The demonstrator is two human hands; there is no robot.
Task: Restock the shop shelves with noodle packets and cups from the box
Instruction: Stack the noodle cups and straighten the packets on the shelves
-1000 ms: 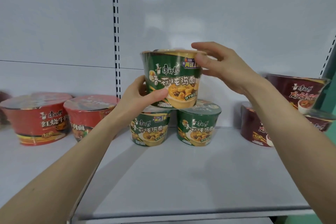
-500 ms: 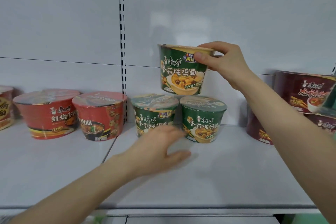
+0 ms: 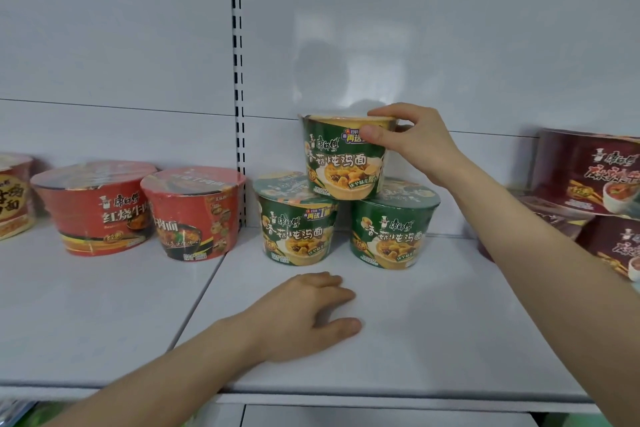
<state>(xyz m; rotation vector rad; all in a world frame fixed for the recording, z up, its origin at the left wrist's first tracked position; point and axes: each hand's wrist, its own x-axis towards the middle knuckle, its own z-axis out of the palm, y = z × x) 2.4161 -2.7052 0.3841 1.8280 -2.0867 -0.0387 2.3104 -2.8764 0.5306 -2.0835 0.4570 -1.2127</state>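
A green noodle cup (image 3: 341, 163) sits stacked on top of two more green cups, the left one (image 3: 296, 224) and the right one (image 3: 393, 229), at the back of the white shelf (image 3: 433, 322). My right hand (image 3: 412, 140) grips the top cup by its rim, thumb on the front and fingers over the lid. My left hand (image 3: 304, 314) rests palm down on the shelf in front of the stack, holding nothing. The box is not in view.
Two red noodle cups (image 3: 100, 208) (image 3: 195, 215) stand left of the slotted upright (image 3: 237, 80), with another cup at the far left edge (image 3: 12, 194). Dark red cups (image 3: 588, 173) are stacked at the right.
My left hand let go of the top green cup and dropped onto the shelf. My right hand lowered that cup onto the two green cups below.
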